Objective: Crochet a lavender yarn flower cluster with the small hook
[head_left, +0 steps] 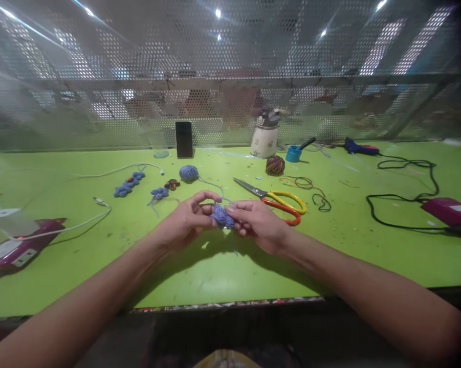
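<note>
Between my two hands, just above the green table, is a small blue-purple crocheted piece [223, 216]. The fingers of my left hand [194, 217] are closed on its left side, with the forefinger raised and a strand of yarn running by it. My right hand [255, 220] pinches the piece from the right with thumb and fingers. That strand leads back to a blue yarn ball [188, 173] on the table. Whether a crochet hook is in my right hand, I cannot make out. Scissors [270, 197] with yellow and red handles lie open beyond my right hand.
Finished crocheted pieces [129, 184] and a small blue flower [159, 193] lie to the left. Farther back stand a phone [184, 139], a jug [264, 135], a multicoloured yarn ball [275, 165] and a blue pot [293, 153]. Power strips [23, 245] with cables lie at both sides.
</note>
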Tool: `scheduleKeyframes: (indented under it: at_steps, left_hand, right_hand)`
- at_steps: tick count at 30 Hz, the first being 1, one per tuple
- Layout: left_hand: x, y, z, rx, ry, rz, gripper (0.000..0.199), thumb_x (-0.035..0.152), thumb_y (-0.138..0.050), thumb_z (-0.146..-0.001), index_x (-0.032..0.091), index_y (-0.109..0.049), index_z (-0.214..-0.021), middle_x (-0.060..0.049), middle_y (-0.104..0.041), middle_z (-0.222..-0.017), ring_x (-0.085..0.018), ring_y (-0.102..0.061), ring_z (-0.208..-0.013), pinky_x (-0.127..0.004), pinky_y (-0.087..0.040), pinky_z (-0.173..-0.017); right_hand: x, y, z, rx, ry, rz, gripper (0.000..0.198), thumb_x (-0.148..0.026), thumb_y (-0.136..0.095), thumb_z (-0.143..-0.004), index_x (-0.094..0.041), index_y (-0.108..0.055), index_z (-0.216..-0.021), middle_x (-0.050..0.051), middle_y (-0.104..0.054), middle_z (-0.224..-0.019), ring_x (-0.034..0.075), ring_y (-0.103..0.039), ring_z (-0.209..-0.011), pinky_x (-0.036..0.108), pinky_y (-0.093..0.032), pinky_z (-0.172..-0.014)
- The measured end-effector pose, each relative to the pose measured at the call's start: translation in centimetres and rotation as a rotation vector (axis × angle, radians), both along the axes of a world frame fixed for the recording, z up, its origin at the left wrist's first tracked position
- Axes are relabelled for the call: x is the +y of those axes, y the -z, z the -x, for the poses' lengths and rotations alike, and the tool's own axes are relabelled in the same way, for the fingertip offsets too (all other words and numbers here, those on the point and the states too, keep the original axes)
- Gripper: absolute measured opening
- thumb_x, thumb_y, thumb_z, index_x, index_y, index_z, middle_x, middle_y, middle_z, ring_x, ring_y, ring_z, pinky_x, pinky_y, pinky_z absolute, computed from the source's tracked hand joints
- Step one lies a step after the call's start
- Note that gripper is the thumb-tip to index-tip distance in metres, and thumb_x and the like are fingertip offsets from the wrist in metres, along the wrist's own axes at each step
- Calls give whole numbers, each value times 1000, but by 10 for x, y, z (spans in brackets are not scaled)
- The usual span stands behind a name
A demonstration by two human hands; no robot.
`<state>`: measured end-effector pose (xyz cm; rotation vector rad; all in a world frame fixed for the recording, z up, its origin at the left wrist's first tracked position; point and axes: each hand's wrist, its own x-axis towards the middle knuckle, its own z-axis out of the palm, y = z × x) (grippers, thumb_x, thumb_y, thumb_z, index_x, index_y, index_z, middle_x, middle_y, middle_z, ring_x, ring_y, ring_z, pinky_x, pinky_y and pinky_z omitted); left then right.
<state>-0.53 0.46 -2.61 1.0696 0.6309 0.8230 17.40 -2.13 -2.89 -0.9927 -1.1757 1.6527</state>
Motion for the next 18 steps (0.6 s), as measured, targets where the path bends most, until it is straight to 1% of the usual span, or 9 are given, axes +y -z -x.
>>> scheduleKeyframes:
  at_steps: [3,5,8,10,13,15,16,18]
  left_hand:
    - [0,0,0,-10,3,53,53,-4,-72,-56,17,-55,-102,-2,-72,-73,-9,-63,-61,-16,-45,-57]
    - [0,0,-1,-7,-3,89,55,-3,-73,-55,17,-57,-103,-1,-71,-71,-9,-62,-59,-16,-43,-55]
    - [-1,0,-1,16,-47,133,53,-4,-73,-56,17,-59,-103,-1,-71,-72,-9,-61,-60,-17,-43,-56]
    - [-1,-2,-1,35,-91,162,49,-5,-71,-58,16,-61,-102,-1,-71,-77,-9,-61,-64,-18,-43,-58]
    - [0,-6,0,50,-152,197,46,-6,-68,-61,17,-63,-101,-3,-70,-85,-10,-61,-70,-20,-43,-61]
    - [0,-7,0,59,-154,178,48,-6,-68,-62,18,-63,-104,-2,-68,-84,-10,-59,-69,-20,-41,-58]
    - [0,-7,-1,66,-147,151,50,-5,-68,-62,18,-63,-105,-1,-67,-82,-10,-58,-67,-20,-39,-56]
    - [1,-5,-1,85,-150,75,53,-4,-70,-60,18,-63,-107,1,-65,-77,-10,-56,-65,-21,-38,-57]
  right_hand:
    - [-1,0,0,-23,-18,8,39,-47,-77,-67,-15,-56,-65,-7,-47,-50,4,-34,-41,20,-20,-41]
    - [0,1,1,-60,-21,-30,40,-49,-74,-69,-15,-54,-63,-6,-47,-49,4,-35,-41,20,-21,-41]
    - [3,7,1,-172,3,-117,39,-51,-69,-75,-16,-55,-63,-6,-46,-48,6,-36,-43,22,-24,-43]
    - [5,10,1,-256,78,-228,32,-45,-66,-79,-16,-58,-72,-6,-47,-51,8,-38,-46,23,-27,-45]
    - [4,10,-1,-378,240,-472,18,-33,-64,-83,-16,-59,-87,-5,-49,-59,10,-43,-52,25,-32,-50]
    - [2,7,-3,-464,277,-655,8,-25,-61,-85,-17,-60,-85,-3,-53,-63,12,-46,-57,26,-36,-54]
    - [1,5,-3,-499,266,-740,7,-22,-59,-86,-17,-62,-81,-1,-56,-65,12,-48,-59,27,-37,-57]
    - [-1,2,-3,-544,228,-850,12,-16,-58,-86,-17,-64,-75,1,-61,-68,13,-52,-63,28,-39,-60]
